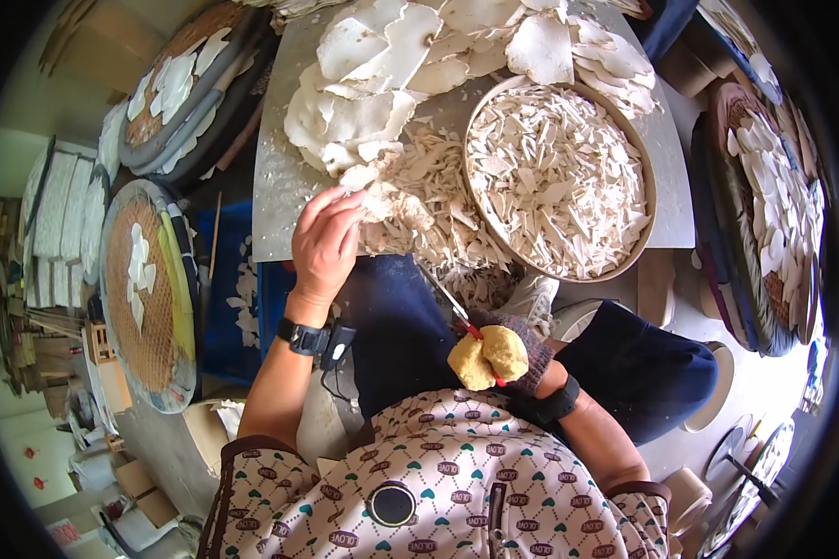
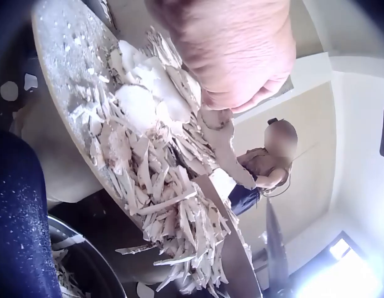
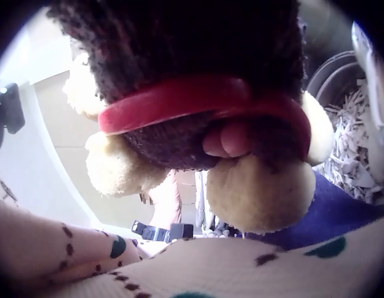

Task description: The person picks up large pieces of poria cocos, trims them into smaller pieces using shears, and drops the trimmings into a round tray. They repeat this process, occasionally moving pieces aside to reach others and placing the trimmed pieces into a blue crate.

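Observation:
My left hand (image 1: 324, 240) is over the near left edge of the metal-topped table (image 1: 284, 210). In the left wrist view, its fingers pinch a thin, off-white slice (image 2: 218, 138) with a brownish edge. My right hand (image 1: 529, 352), in a dark knitted glove, holds scissors near my lap. Their red handles (image 3: 179, 102) are wrapped in lumps of yellow foam (image 1: 505, 354), and bare fingertips show through the loop. The scissor blades (image 1: 443, 293) point up and left toward the table edge. Cut white strips (image 2: 161, 205) lie heaped below the left hand.
A round rimmed tray (image 1: 469, 186) full of cut pieces overhangs the table's near edge. Large white slices (image 1: 373, 56) are piled at the back. Round woven racks (image 1: 126, 307) stand to the left, with more loaded racks (image 1: 774, 205) at right. Another person (image 2: 266, 164) sits beyond.

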A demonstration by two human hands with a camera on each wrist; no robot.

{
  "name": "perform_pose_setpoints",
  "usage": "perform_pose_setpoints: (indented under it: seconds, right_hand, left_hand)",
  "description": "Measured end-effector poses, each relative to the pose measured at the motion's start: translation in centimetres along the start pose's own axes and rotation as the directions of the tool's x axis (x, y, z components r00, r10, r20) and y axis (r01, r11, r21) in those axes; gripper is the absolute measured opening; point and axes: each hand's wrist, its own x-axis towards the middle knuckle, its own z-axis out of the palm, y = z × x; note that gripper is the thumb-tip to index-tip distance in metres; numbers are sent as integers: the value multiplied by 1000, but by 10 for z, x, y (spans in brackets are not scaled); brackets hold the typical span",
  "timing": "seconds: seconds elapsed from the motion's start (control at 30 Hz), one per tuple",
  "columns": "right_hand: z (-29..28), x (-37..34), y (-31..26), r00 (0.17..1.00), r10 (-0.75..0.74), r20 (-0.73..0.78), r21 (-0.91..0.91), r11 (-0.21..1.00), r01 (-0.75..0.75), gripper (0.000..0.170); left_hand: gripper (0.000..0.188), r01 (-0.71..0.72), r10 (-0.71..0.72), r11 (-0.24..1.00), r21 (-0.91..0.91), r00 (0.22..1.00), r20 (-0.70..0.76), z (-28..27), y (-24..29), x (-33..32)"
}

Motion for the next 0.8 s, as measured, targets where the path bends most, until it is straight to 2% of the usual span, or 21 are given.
perform_pose_setpoints:
  seconds: [0.07,0.1,0.17,0.2,0.23,0.27,0.33,0.37,0.4,0.43,0.47,0.53,0.57,0.6,0.63,0.67,0.7,0.73,0.8]
  right_hand:
    - [0,-2,2,999,35,33,9,999,-35,39]
    - [-1,-2,5,998,48,52,12,999,-48,40]
    - [3,-9,24,999,9,51,-50,999,-6,42]
    - [4,-11,32,999,-8,49,-80,997,12,43]
    - [5,-11,34,995,74,62,-21,997,-73,46]
    - [3,-10,34,995,79,69,-11,997,-78,47]
    - [1,-7,29,993,86,77,13,996,-88,49]
    - [-1,-1,22,979,155,130,39,986,-161,49]
    - [1,-2,24,980,139,139,23,989,-144,48]
    - [1,-4,28,982,123,145,2,992,-124,48]
    - [0,-5,30,983,107,149,-21,994,-105,48]
    - [1,-4,18,988,109,112,49,992,-115,47]
    - [0,-1,13,990,109,87,79,990,-115,46]
    - [-1,-1,10,989,88,117,14,996,-90,46]
    - [-2,-4,8,986,77,147,-51,996,-70,45]
    - [-4,-7,6,982,71,177,-116,992,-51,45]
    - [-4,-9,3,974,120,190,-85,991,-106,44]
    - [-3,-7,-10,999,-15,46,-138,990,21,32]
    - [0,-12,2,993,94,76,-44,995,-90,35]
  left_hand:
    - [18,127,-130,991,-47,989,-72,-20,-1,-20]
    - [16,324,-340,937,-130,931,-130,-29,-5,-46]
    - [17,621,-637,770,-148,730,-248,-60,-13,-105]
    - [15,723,-721,682,-112,638,-270,-85,-22,-146]
    - [14,805,-757,589,75,581,-300,-115,-28,-186]
    - [17,795,-727,541,275,606,-323,-147,-31,-227]
    - [27,848,-781,437,299,522,-342,-217,-51,-334]
    - [33,839,-774,189,510,447,-448,-229,-37,-334]
    - [39,754,-730,-89,651,395,-557,-240,-22,-322]
    - [50,810,-768,-181,557,238,-595,-244,-15,-310]
    - [47,830,-761,5,557,364,-537,-237,-22,-309]
    - [41,774,-675,370,514,604,-425,-214,-47,-300]
    - [33,781,-712,509,363,619,-332,-193,-44,-250]
    - [26,765,-730,616,187,644,-229,-160,-35,-187]
    - [14,684,-651,729,43,711,-264,-127,-40,-152]
    - [14,662,-658,746,-72,717,-230,-100,-31,-111]
    - [18,574,-566,819,-1,808,-164,-78,-33,-83]
    - [21,466,-460,883,58,884,-86,-57,-36,-59]
    - [24,410,-409,906,-106,912,39,-15,-38,-13]
